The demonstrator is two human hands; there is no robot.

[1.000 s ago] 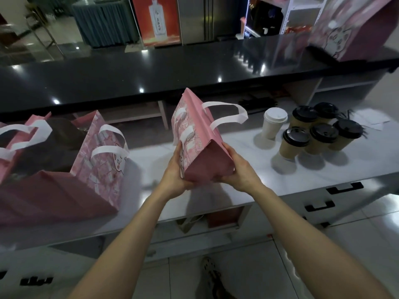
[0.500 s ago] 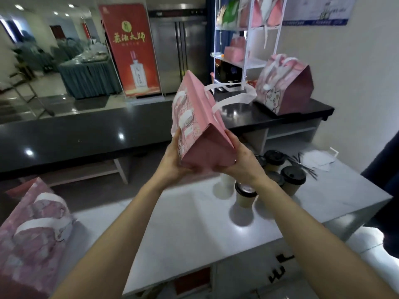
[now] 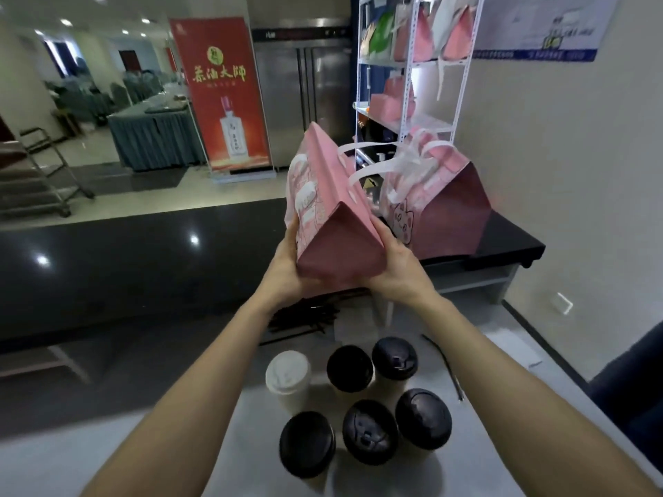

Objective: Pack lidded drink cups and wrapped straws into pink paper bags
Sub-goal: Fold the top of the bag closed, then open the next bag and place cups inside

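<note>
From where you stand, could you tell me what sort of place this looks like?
Probably a drinks counter in a restaurant or banquet hall: lidded cups stand on the worktop, a steel fridge and a shelf of bags lie behind, and draped tables fill the room beyond.
</note>
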